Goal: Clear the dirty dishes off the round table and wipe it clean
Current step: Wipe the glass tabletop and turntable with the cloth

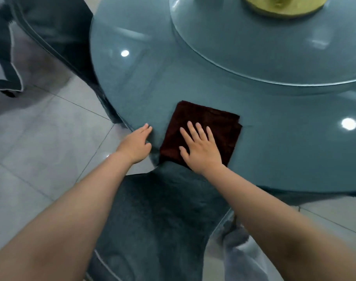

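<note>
A: How are the hands lying?

B: The right hand [201, 151] is pressing flat on the cloth [209, 126], its fingers [199, 130] lying straight and spread, gripping nothing. The arm is reaching forward from the lower right.

A: And the left hand [135, 144]?

B: It is resting at the near edge of the bench [274, 138], just beside the cloth. Its fingers [146, 128] are lying straight and together, holding nothing.

A: Where is the cloth sitting?

B: One dark brown cloth, folded square, is lying on the bench by the near edge, under the right hand.

A: What else am I counting?

B: One round turntable [264, 47] is sitting raised on the bench, with one yellow base [284, 7] showing at the top. Two dark chairs: one chair [152, 220] is standing between the arms, another [51, 27] is standing at the upper left. Pale floor [41, 149] tiles are showing below.
</note>
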Tool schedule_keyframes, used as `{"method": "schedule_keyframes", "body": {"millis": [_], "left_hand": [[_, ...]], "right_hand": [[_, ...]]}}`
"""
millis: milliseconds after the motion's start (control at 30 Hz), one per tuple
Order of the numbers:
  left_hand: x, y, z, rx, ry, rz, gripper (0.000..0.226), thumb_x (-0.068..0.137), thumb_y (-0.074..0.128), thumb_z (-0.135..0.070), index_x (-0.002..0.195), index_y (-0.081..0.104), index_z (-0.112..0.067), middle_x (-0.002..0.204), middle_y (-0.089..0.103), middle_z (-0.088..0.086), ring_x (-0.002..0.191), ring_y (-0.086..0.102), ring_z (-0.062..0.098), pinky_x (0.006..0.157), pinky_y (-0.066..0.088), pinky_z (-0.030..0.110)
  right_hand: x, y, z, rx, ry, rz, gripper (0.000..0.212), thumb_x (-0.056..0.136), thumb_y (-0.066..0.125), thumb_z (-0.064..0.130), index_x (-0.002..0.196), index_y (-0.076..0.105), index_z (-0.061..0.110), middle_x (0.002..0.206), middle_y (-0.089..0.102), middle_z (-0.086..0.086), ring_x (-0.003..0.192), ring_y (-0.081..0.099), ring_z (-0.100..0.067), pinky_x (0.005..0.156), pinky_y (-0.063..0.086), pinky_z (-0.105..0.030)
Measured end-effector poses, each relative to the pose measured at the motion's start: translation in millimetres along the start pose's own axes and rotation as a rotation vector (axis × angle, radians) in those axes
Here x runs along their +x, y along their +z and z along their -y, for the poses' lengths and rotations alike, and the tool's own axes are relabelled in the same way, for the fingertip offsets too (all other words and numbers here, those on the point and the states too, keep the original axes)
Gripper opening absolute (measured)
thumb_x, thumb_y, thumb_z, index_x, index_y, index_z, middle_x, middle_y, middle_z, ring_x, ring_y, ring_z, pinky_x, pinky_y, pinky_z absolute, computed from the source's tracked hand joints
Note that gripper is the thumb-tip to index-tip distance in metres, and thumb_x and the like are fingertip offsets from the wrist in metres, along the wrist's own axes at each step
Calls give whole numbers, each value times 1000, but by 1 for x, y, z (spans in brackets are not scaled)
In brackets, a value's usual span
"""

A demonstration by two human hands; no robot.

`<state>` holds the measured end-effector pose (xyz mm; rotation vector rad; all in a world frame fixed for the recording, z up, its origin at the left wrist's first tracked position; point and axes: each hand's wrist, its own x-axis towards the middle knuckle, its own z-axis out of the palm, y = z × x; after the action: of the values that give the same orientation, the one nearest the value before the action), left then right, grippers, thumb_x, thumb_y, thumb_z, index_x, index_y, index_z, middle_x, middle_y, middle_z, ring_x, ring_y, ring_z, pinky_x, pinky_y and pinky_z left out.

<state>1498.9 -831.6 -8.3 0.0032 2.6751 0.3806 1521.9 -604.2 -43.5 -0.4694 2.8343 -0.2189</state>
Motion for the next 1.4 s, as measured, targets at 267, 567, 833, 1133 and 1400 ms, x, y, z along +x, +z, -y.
{"method": "schedule_keyframes", "body": {"millis": [267, 567, 833, 1133, 1400], "left_hand": [[-2, -5, 16, 229, 82, 98, 65, 96, 37, -30, 155, 9, -31, 162, 1, -13, 150, 3, 23, 120, 2, 42], [3, -16, 28, 260, 177, 175, 65, 98, 33, -28, 155, 2, -33, 162, -6, -16, 149, -2, 35, 121, 4, 44], [9, -18, 43, 272, 279, 160, 66, 98, 35, -28, 155, 2, -33, 162, -4, -15, 147, 2, 36, 121, 10, 43], [32, -33, 72, 330, 561, 55, 62, 94, 37, -20, 152, 22, -35, 160, 13, -19, 125, 35, 26, 104, 34, 35], [78, -71, 131, 26, 466, -168, 41, 70, 33, -30, 92, 63, -13, 95, 61, 5, 94, 57, 30, 82, 50, 43]], "right_hand": [[-103, 19, -49, -11, 360, -67, 70, 92, 12, 60, 156, 13, 31, 164, 6, 1, 151, 4, -21, 122, 2, -43], [-71, 25, -15, 9, 555, -76, 73, 91, 3, 60, 156, 4, 28, 164, -1, -4, 151, 0, -27, 121, -2, -48], [-54, 27, -3, -8, 622, -100, 71, 93, 5, 59, 156, 4, 28, 164, 2, -5, 151, 2, -28, 121, 1, -48], [-26, 17, 26, 3, 706, -130, 70, 95, 12, 56, 156, 17, 23, 162, 15, -9, 149, 14, -32, 120, 11, -53], [114, 4, 134, 32, 326, -81, 66, 96, 23, 55, 156, 17, 27, 163, 11, -4, 150, 11, -28, 120, 4, -49]]}}
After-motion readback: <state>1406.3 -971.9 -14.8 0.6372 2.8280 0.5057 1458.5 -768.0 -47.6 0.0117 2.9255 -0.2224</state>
